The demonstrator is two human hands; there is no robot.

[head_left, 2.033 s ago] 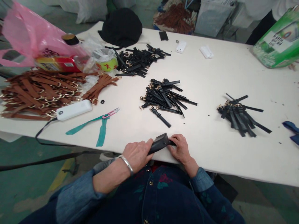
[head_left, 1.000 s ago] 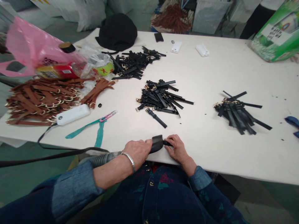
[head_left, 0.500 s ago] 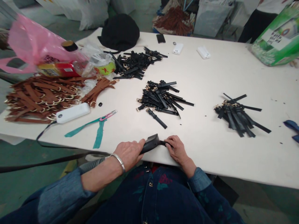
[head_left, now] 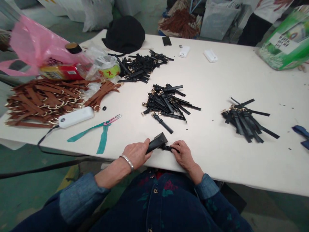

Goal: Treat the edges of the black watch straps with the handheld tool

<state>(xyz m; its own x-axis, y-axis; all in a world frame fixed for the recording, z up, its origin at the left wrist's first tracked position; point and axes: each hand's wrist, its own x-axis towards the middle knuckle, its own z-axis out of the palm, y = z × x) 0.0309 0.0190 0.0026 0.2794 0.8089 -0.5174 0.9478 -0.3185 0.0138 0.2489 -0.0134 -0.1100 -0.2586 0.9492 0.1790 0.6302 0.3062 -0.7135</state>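
My left hand [head_left: 136, 154], with a silver bangle at the wrist, is wrapped round a black tool [head_left: 156, 142] with a broad, flat end. That end is raised over the near end of a short black strap [head_left: 167, 148]. The strap's other end lies pinched in my right hand [head_left: 182, 154], low over the table's front edge. Beyond the hands is a pile of black buckled straps [head_left: 166, 101], with one single strap [head_left: 162, 122] lying nearest. A fanned bundle of black straps [head_left: 246, 120] rests to the right.
On the white table [head_left: 212, 151] are brown straps [head_left: 43, 96], a white power bank [head_left: 76, 117], pink snips [head_left: 112, 119] with green ribbon, more black straps [head_left: 137, 67], a black cap [head_left: 125, 33] and a green bag [head_left: 286, 42]. A person [head_left: 263, 22] stands behind.
The tool in my left hand has lifted and tilted, showing more of the strap beneath it. My left forearm has shifted right. The person at the back has moved a little left.
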